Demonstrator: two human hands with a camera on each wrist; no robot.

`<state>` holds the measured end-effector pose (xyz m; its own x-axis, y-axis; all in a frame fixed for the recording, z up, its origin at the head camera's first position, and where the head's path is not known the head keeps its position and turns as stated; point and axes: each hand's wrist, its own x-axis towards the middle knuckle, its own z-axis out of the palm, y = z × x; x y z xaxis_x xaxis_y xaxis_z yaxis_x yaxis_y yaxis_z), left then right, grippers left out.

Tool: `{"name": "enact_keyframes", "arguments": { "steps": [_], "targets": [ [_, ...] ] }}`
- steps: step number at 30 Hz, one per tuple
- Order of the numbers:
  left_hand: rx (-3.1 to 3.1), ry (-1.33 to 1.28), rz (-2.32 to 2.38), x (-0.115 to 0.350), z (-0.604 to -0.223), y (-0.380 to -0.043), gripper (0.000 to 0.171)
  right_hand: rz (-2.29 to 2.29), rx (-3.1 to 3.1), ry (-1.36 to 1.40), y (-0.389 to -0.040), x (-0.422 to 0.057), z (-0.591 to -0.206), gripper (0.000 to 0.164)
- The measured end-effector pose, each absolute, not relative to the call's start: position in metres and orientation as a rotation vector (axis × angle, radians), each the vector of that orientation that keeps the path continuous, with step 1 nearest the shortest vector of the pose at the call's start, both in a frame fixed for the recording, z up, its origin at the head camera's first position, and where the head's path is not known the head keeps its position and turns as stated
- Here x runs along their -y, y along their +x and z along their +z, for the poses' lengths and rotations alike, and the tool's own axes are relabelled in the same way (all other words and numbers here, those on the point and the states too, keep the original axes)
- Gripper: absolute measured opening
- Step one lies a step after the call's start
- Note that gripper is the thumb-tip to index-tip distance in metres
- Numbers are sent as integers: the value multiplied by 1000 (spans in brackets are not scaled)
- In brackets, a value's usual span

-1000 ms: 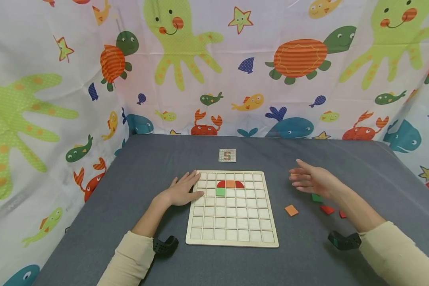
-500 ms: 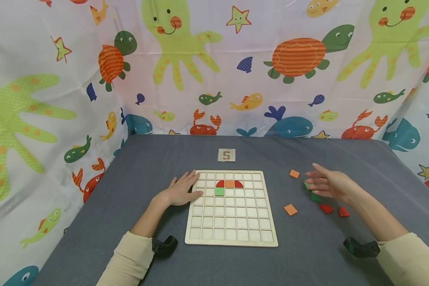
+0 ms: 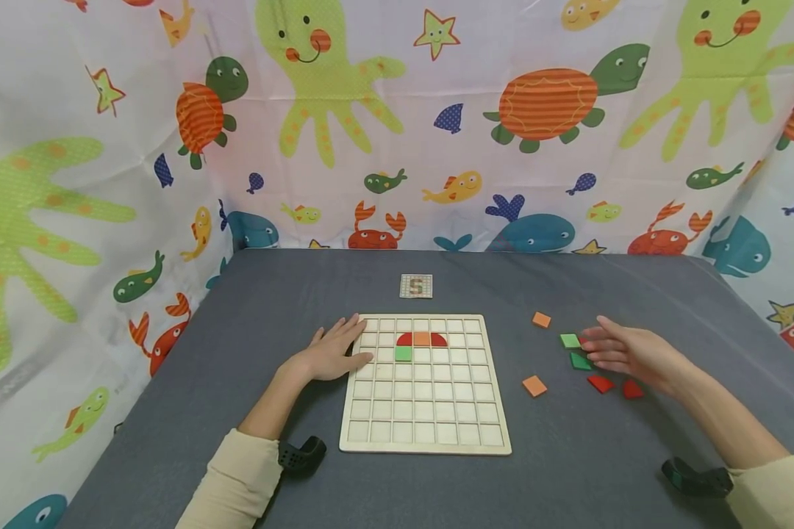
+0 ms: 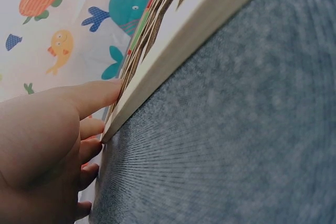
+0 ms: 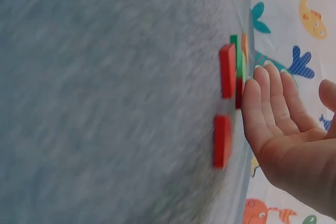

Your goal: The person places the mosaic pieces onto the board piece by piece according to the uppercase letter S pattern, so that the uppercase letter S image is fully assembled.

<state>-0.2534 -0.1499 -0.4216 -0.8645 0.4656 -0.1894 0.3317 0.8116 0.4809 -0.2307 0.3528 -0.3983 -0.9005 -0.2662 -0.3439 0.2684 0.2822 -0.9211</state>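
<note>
A pale wooden grid board lies on the table. My left hand rests on its upper left edge, thumb and fingers stretched out; the left wrist view shows the thumb touching the rim. In the grid sit an orange square tile between two rounded red tiles, and a green square below the left one. My right hand hovers beside loose tiles, fingers straight and palm bare in the right wrist view. Nearest its fingertips are a light green tile and a dark green tile.
Two red tiles, one by the dark green tile and another below the right hand, lie loose. Orange tiles lie farther back and nearer the board. A small pattern card lies behind the board. A printed curtain hangs behind.
My right hand has moved to the right and slightly nearer, uncovering the back orange tile and the light green tile. The left hand stays on the board's edge.
</note>
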Motion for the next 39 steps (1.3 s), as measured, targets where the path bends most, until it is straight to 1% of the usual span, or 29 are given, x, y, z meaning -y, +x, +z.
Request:
{"name": "enact_keyframes", "arguments": {
  "steps": [4,16,20,28,31,39],
  "targets": [
    [-2698,612,627,150,-422,-254,72,-1583,-2194,-1,-226,-361,-402,73],
    [-2697,615,629,150,-421,-254,73,-1458,-2306,-12,-215,-382,-408,65],
    [-2694,616,621,150,-421,-254,73,-1471,-2273,-48,-210,-391,-409,57],
    [-2698,625,626,150,-420,-254,72,-1521,-2265,-206,-199,-404,-412,37],
    [-2699,625,622,149,-420,-254,72,-1479,-2311,-254,-195,-406,-413,36],
    [-2707,630,605,150,-422,-254,72,-1313,-2507,-355,-187,-407,-414,44]
  ]
}}
